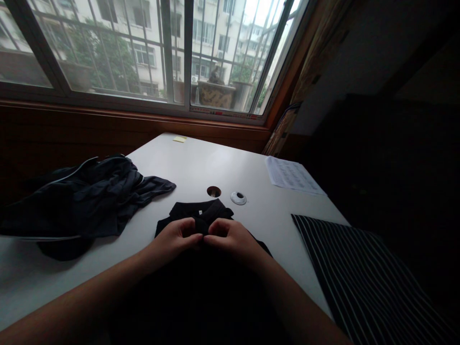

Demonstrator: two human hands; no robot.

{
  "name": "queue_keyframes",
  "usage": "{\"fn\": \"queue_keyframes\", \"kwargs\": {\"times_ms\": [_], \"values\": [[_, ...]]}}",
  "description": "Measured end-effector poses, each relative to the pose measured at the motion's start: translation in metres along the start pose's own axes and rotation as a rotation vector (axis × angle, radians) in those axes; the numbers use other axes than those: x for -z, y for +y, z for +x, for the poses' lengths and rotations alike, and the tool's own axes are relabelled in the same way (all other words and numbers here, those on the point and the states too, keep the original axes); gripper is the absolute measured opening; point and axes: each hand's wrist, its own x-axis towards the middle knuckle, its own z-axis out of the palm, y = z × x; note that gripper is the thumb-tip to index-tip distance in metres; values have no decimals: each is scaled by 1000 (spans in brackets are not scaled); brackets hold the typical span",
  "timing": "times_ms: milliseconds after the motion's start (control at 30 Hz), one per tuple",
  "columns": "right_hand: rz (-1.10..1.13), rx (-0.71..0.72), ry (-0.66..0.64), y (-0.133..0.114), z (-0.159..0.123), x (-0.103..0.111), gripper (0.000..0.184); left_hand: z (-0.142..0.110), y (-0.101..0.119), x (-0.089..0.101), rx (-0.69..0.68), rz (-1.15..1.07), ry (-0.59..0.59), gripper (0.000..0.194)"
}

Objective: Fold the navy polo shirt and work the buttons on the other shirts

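A black collared shirt [212, 287] lies on the white table in front of me, its collar pointing away toward the window. Just below the collar, my left hand [179, 235] pinches the front of the shirt between thumb and fingers. My right hand [230, 235] pinches the same spot from the other side, and the two thumbs nearly meet. Whatever small part sits between the fingertips is too dark to make out. A small pale label [200, 212] shows inside the collar.
Crumpled dark clothing [104, 196] with white piping lies on the left of the white table [201, 163]. A striped dark cloth [359, 273] lies at the right. Farther back are printed sheets [293, 173], a round cable hole [214, 191], its loose cover [238, 198] and a yellow note [179, 139].
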Motion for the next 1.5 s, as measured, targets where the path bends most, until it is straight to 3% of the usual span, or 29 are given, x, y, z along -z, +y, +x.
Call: {"fn": "queue_keyframes", "kwargs": {"times_ms": [233, 400, 633, 867, 1000, 1133, 1267, 1367, 1500], "values": [[192, -101, -7, 7, 5, -7, 20, 0, -1, -4, -169, 376, 203, 29], [231, -110, 20, 7, 5, -5, 20, -4, 9, -2, -203, 316, 195, 27], [238, -89, 0, 8, 5, -4, 23, -4, 12, 0, -124, 180, 149, 24], [112, 22, -12, 13, 5, 2, 23, -5, 17, 1, -106, 138, 155, 20], [156, 134, 79, 19, 10, 4, 18, -5, 16, -1, -140, 166, 162, 18], [188, 328, 70, 26, 13, -2, 44, -5, 12, -2, -197, 188, 152, 16], [100, 385, 7, 32, 13, -10, 66, -5, 6, -5, -181, 166, 113, 19], [-17, 396, 11, 32, 12, -11, 61, -6, 3, -7, -150, 172, 130, 23], [-147, 435, 46, 31, 10, -9, 37, -7, 4, -5, -128, 166, 127, 22]]}}
